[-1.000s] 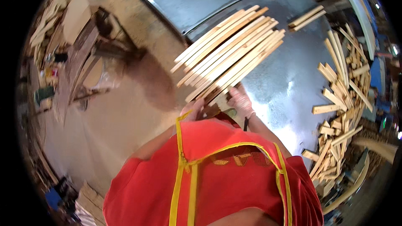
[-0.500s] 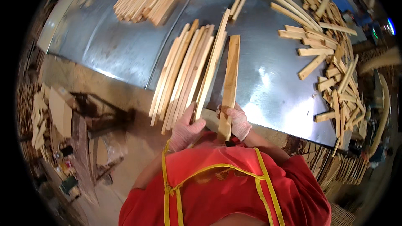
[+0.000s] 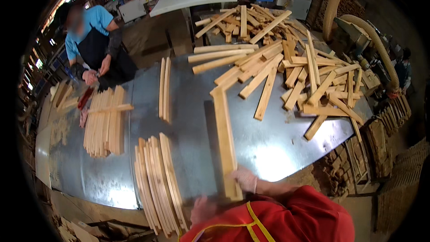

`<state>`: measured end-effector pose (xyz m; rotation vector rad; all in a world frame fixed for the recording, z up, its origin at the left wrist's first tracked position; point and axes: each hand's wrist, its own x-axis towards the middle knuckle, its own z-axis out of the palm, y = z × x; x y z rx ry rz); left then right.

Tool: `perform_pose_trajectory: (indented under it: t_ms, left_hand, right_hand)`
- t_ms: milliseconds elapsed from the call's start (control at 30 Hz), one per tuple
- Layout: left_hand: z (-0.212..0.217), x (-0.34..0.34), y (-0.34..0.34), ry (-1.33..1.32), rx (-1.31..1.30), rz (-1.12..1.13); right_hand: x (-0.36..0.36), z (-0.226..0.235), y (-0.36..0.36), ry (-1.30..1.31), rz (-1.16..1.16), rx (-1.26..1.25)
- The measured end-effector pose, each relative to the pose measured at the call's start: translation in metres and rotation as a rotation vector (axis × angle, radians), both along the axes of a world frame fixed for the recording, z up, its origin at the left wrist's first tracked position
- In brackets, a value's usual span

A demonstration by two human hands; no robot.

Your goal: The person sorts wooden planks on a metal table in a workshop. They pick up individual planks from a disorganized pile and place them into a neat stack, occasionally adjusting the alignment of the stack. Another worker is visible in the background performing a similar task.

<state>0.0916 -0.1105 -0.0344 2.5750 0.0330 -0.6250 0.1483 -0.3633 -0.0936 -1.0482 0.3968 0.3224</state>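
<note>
A long wooden strip is in my right hand, gripped near its near end and pointing away from me over the metal table. My left hand is smeared by motion, low in the view, between that strip and a row of wooden strips. The row's strips lie side by side, their near ends by the table's front edge. Whether the left fingers are apart or closed does not show. Two more strips lie together farther off on the table.
A large jumbled heap of wooden pieces covers the table's far right. To the left stands a stack of strips with one laid across it. A co-worker in a blue shirt stands behind that stack. The metal table spans the middle.
The view has swung up and to the right, bringing the heap and co-worker into sight. My left hand has come off the strip at the row's right side. My right hand still holds its strip.
</note>
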Motion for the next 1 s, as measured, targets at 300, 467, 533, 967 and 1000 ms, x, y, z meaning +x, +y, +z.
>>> perform_pose_trajectory:
  t_ms: [300, 467, 533, 967, 1000]
  left_hand:
    - [-0.171, -0.032, 0.008, -0.03, -0.544, 0.022]
    - [-0.116, -0.026, -0.034, 0.094, -0.388, 0.017]
    - [-0.098, -0.031, -0.034, 0.102, -0.332, 0.035]
    - [-0.036, 0.01, -0.023, -0.289, -0.413, -0.353]
    - [-0.05, 0.019, -0.021, -0.339, -0.516, -0.405]
  right_hand:
    - [0.324, 0.233, -0.306, -0.3, -0.548, -0.871]
    - [0.266, 0.064, -0.274, 0.132, -0.032, -1.502]
    - [0.237, 0.027, -0.236, 0.221, -0.004, -1.566]
    - [-0.016, 0.055, -0.097, -0.06, -0.127, 0.553]
    - [-0.043, 0.054, -0.074, -0.015, -0.024, 0.565]
